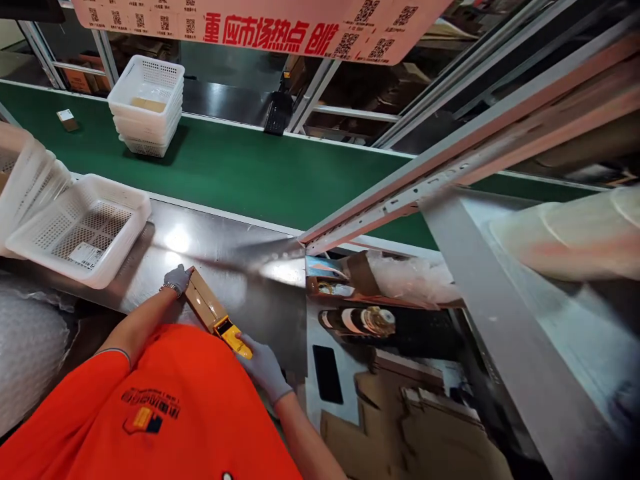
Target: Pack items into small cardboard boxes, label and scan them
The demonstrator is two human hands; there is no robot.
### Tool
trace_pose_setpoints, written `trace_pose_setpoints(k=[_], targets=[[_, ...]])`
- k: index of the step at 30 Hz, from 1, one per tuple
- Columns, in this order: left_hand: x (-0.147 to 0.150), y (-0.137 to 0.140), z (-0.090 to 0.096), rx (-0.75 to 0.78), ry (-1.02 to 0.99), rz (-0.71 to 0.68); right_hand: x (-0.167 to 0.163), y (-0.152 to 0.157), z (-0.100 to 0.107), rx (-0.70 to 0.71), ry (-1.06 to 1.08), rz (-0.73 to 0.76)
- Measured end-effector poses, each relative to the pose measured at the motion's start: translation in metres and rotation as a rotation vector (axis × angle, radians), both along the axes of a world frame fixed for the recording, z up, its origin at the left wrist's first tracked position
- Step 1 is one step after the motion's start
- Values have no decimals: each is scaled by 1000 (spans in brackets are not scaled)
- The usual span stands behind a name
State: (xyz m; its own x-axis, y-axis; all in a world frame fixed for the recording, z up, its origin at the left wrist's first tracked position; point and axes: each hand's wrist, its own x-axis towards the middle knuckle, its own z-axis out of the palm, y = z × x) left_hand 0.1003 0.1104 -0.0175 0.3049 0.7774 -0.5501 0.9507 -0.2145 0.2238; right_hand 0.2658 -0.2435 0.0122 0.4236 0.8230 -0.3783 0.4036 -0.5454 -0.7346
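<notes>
A long, narrow cardboard box (205,298) lies over the near edge of the steel table (210,230), close to my body. My left hand (177,278), in a grey glove, grips its far end with the fingers closed round the edge. In my gloved right hand (263,363) is a yellow tape dispenser (233,335) with a black part, its front touching the near end of the box. Glossy strips of light show along the top of the box; whether they are tape, I cannot tell.
White plastic baskets (113,257) stand at the left, with another stack (170,100) on the green conveyor belt (240,173). A small box (67,120) lies on the belt. At the right are tape rolls (357,321), a black phone (328,375), flat cardboard (430,427) and a metal post (370,213).
</notes>
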Motion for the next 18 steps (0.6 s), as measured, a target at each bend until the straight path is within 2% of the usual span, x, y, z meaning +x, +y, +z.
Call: trace_pose_setpoints(k=[3,5,9,11,13,18], targets=[[1,-12,-1,160,-28,-109,-6,3,-7,-60,-79,58],[4,-31,-8,216,-73,-243,-8,3,-10,-91,-127,73],[12,-82,-31,133,-176,-539,-9,1,-12,-82,-145,78],[11,-99,-40,87,-205,-653,-10,0,-11,-59,-138,66],[6,-102,-42,73,-241,-789,-12,-1,-10,-37,-122,44],[-1,-83,-37,1,-303,-1128,-12,-5,-10,15,-47,-28]])
